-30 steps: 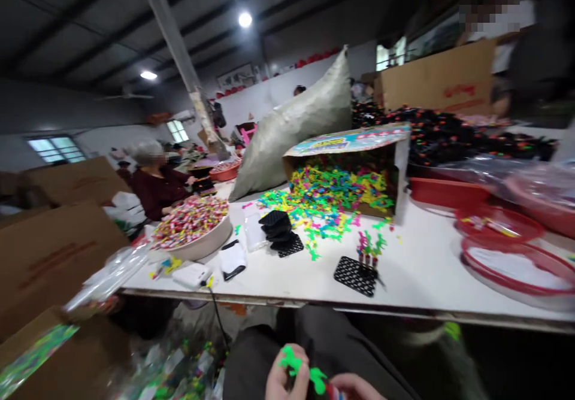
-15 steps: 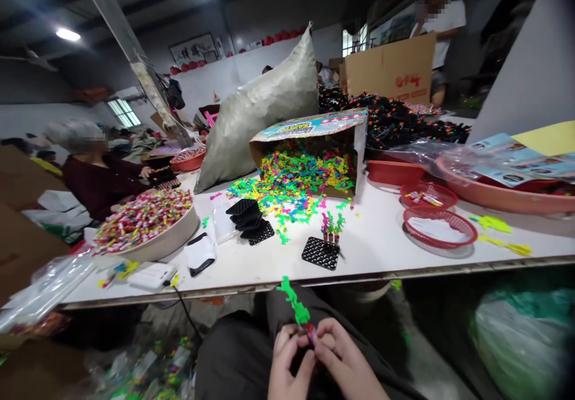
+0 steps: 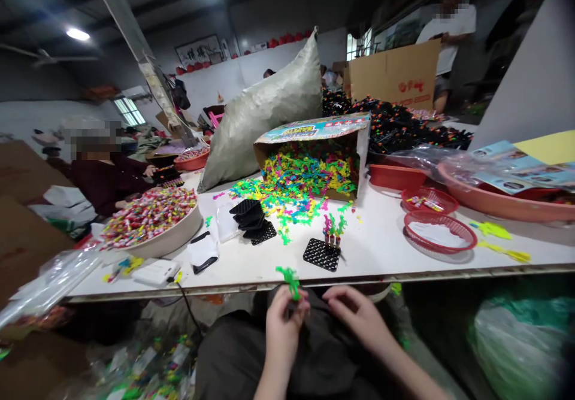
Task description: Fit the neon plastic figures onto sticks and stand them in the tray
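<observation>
My left hand [image 3: 282,322] is raised over my lap and pinches a small green plastic figure [image 3: 290,281] that sticks up just below the table edge. My right hand [image 3: 354,313] hovers beside it with fingers loosely curled; nothing shows in them. On the white table [image 3: 386,250] ahead lies a black perforated tray [image 3: 321,254] with a few coloured figures [image 3: 332,227] standing in it. Behind it a tipped cardboard box [image 3: 314,133] spills a heap of neon plastic figures [image 3: 299,184]. A stack of black trays [image 3: 251,220] lies to the left.
A round tub of wrapped candies [image 3: 148,217] and a white charger [image 3: 155,272] sit at left, red baskets [image 3: 438,232] at right. A grey sack [image 3: 265,112] leans behind the box. One person sits at far left, another stands at the back right.
My hands have come apart: the left lifted the green figure toward the table edge, the right let go and moved to the right. The camera tilted down from the ceiling.
</observation>
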Tool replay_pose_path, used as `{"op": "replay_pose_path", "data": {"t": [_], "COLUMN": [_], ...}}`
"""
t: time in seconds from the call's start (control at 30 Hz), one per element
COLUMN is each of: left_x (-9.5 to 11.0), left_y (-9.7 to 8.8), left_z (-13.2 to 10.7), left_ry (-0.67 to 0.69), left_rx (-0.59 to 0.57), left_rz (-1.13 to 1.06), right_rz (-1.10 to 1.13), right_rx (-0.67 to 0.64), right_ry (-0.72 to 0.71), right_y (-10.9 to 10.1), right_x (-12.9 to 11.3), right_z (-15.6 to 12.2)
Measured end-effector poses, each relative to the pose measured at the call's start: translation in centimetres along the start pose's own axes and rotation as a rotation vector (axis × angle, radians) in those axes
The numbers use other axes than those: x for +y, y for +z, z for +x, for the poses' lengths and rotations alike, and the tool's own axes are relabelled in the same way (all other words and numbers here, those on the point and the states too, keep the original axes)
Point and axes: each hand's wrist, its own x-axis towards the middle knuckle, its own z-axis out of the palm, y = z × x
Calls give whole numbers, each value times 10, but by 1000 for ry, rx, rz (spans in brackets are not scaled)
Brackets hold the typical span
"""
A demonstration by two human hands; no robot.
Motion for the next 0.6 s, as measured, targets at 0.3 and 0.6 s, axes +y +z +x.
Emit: {"op": "replay_pose_path", "data": {"t": [0.3,0.6], "left_x": [-34,-71], "left_y": [83,75], "left_z": [159,152], "left_ry": [-25,39], "left_rx": [68,-79], "left_rz": [7,202], "right_rz": [-182,-652], "right_rx": [481,374], "right_ry": [-78,-72], "right_y": [-100,-91], "right_x": [32,36], "right_z": [139,132]}}
